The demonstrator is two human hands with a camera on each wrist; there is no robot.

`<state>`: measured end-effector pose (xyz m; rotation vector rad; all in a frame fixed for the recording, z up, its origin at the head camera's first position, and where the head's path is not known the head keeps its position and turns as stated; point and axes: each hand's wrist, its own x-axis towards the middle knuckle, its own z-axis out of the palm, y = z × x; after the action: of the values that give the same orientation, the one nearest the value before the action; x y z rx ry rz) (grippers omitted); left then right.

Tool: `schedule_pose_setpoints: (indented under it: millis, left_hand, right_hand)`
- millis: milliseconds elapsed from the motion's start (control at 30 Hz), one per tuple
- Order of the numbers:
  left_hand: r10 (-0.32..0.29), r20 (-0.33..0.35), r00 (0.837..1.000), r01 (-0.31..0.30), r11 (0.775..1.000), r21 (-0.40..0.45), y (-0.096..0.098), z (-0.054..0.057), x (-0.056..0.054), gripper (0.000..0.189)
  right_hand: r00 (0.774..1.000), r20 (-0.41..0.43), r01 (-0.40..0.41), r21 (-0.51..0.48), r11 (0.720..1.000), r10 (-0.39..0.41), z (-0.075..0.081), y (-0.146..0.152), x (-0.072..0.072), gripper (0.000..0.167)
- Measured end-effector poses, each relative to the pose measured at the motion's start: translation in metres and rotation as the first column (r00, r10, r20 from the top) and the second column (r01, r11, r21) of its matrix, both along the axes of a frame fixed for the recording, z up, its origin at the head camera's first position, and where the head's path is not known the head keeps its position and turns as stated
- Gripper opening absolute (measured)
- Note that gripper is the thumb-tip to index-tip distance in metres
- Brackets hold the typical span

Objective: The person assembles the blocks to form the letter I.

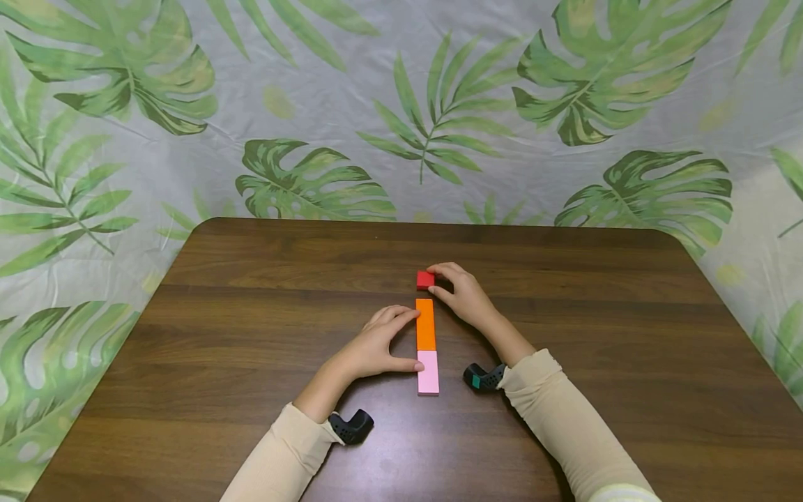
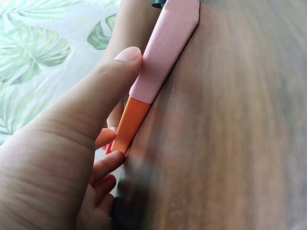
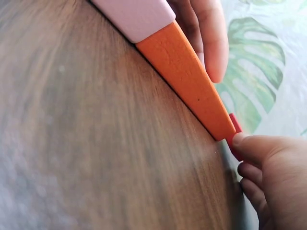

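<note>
On the table, a pink block (image 1: 429,380) and an orange block (image 1: 426,331) lie end to end in a straight line. Beyond the orange one, past a small gap, sits a short red block (image 1: 424,280). My left hand (image 1: 374,346) is on the left side of the line, its thumb touching the pink block and a fingertip at the orange block's edge. With thumb and finger, my right hand (image 1: 463,293) pinches the red block from its right side. In the right wrist view, much of the red block (image 3: 233,147) is hidden behind the thumb.
The brown wooden table (image 1: 251,293) has its far edge close behind the red block. A leaf-printed cloth (image 1: 452,195) hangs behind the table. Dark wrist devices (image 1: 353,427) are worn at both sleeve cuffs.
</note>
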<state>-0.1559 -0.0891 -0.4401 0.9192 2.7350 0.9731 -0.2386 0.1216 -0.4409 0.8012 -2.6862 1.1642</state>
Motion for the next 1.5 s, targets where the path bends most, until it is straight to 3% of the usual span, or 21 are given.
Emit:
schedule_pose_setpoints:
  millis: [433,1167,1500]
  left_hand:
    - [0.002,0.019,1.0,-0.002,1.0,0.0,0.0003,0.0004,-0.0004,0.086]
    - [-0.003,0.015,1.0,0.003,1.0,0.006,-0.0013,-0.0013,0.0005,0.086]
    - [0.002,0.022,1.0,-0.002,1.0,0.024,-0.0011,-0.0012,0.0001,0.087]
  right_hand:
    - [0.999,-0.024,-0.024,0.031,0.999,0.025,-0.003,-0.0003,-0.0013,0.035]
    - [1.0,0.014,-0.017,0.043,0.999,0.016,-0.0023,-0.0018,0.0009,0.036]
    - [0.999,0.044,-0.004,-0.023,1.0,0.005,0.0026,0.0002,0.0017,0.042]
